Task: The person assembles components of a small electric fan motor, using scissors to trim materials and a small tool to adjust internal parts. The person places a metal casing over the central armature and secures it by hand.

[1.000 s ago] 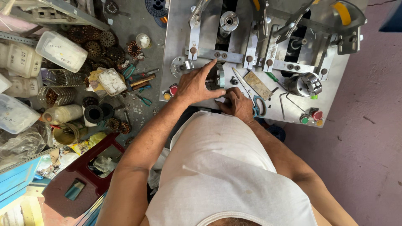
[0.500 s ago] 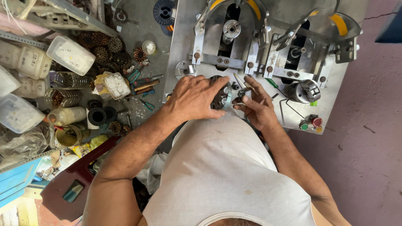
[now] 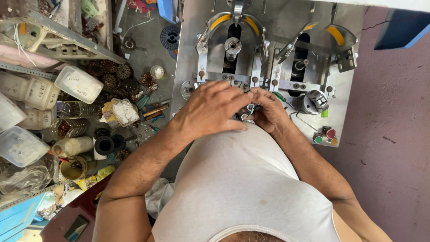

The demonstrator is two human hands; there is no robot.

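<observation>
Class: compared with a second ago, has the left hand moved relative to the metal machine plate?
Yes. The left hand has slid right along the metal machine plate, closing against the right hand.

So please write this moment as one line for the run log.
left hand: over small metal part | right hand: pinching same part | place: steel machine plate | near: push buttons, tubs
</observation>
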